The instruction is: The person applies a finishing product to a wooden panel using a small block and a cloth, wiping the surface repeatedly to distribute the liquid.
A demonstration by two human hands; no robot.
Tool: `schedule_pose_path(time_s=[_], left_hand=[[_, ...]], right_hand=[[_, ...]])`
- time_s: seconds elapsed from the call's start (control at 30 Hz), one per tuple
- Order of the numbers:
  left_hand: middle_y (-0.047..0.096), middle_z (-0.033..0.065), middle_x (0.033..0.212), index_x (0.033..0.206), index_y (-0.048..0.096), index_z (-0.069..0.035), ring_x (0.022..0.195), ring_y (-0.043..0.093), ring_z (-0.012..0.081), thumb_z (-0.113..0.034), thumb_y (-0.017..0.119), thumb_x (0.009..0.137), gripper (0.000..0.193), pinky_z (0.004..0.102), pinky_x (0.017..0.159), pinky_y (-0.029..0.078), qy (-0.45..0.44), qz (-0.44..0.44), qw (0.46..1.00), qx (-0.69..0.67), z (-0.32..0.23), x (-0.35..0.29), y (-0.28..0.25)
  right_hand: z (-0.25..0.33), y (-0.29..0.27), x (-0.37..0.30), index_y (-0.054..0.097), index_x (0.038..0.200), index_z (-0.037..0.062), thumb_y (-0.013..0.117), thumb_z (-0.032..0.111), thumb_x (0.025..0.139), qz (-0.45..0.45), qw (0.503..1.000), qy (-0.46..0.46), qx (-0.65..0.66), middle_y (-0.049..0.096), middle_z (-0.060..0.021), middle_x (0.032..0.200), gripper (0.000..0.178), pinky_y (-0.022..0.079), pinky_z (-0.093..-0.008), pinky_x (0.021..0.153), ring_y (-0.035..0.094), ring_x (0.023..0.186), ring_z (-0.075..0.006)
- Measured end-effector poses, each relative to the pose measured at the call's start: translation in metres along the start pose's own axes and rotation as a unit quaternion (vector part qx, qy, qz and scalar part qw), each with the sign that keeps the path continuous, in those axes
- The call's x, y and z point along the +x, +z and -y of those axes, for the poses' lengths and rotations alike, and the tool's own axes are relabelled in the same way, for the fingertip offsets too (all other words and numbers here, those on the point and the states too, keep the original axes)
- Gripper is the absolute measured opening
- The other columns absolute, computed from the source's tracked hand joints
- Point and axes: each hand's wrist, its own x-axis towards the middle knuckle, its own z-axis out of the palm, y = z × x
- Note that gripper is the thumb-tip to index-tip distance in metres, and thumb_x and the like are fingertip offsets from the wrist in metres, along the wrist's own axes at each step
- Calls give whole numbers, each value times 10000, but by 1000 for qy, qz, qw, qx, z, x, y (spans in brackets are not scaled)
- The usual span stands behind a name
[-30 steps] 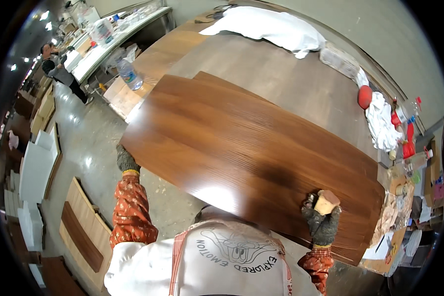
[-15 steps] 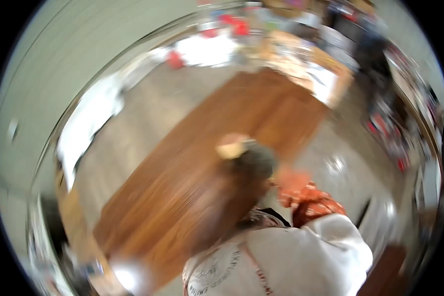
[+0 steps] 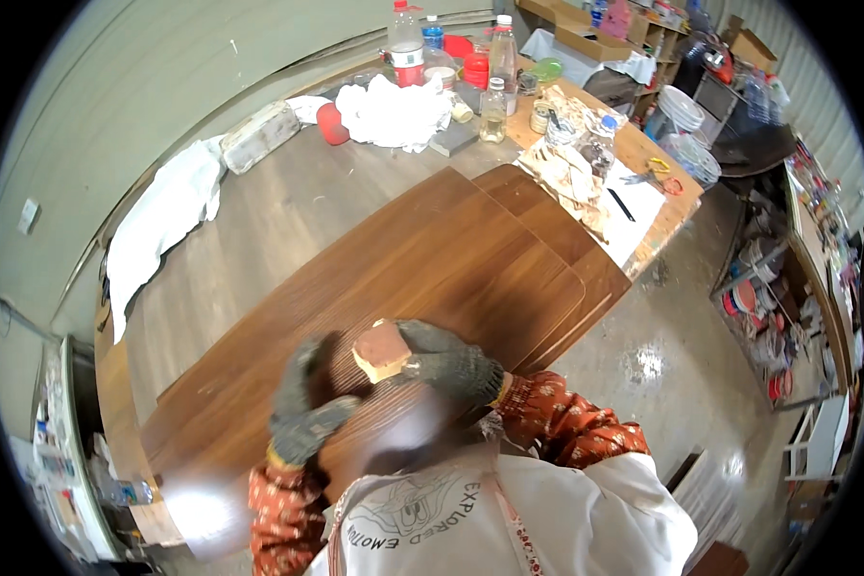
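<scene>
My right hand, in a dark grey knit glove, grips a small block with a brown top and pale yellow, sponge-like sides. It is held just over a brown wood-grain panel. To the left of the block my left hand, gloved the same way, is open, thumb and fingers spread apart with nothing between them. Another brown panel shows beneath the first at its far right end.
Behind the panels, a white cloth, several bottles and a long whitish block line the table's back. Scissors and a stained rag lie at the right end. Cluttered shelves stand farther right.
The earlier frame is blurred by motion. The block now sits lower and farther left in view, and my left hand has come clearly into sight beside it.
</scene>
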Motion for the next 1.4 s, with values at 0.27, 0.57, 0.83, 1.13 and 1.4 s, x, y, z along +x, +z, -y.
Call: schedule_pose_path(time_s=[0.27, 0.57, 0.83, 1.13, 1.4], left_hand=[[551, 81, 1232, 1319, 443, -27, 1122, 515, 175, -91, 817, 682, 742, 333, 969, 423, -60, 70, 995, -34, 60, 89, 119], [548, 109, 1234, 1269, 467, -25, 1114, 526, 209, -84, 812, 670, 694, 351, 977, 425, -20, -9, 994, 108, 71, 105, 126], [508, 119, 1271, 1289, 443, -14, 1159, 484, 208, -63, 784, 693, 689, 347, 995, 397, -7, -211, 977, -13, 91, 111, 115], [489, 119, 1294, 1311, 423, -20, 1177, 470, 223, -89, 785, 700, 713, 355, 1010, 382, 17, -226, 973, 45, 90, 110, 115], [491, 115, 1284, 1321, 416, -23, 1172, 471, 215, -43, 755, 718, 691, 340, 997, 397, 36, -227, 968, 103, 93, 110, 113]], right_hand=[[60, -88, -31, 517, 1223, -6, 612, 200, 858, -50, 987, -9, -150, 565, -126, 1214, 430, 391, -348, 999, 519, 1143, -231], [84, -147, -14, 438, 1322, 39, 608, 202, 853, -21, 947, 20, -320, 503, -147, 1294, 525, 419, -333, 978, 521, 1150, -234], [102, -318, 16, 432, 1345, 146, 533, 272, 844, -246, 442, 161, -847, 407, -186, 1370, 526, 352, -444, 1010, 459, 1193, -379], [124, -317, 19, 582, 1134, 80, 451, 128, 872, -319, 608, -56, -725, 616, -182, 1013, 298, 456, -439, 810, 584, 943, -336], [72, -305, 62, 474, 1258, 10, 460, 106, 943, -185, 793, -280, -508, 610, -118, 1069, 330, 491, -261, 873, 593, 930, -185]])
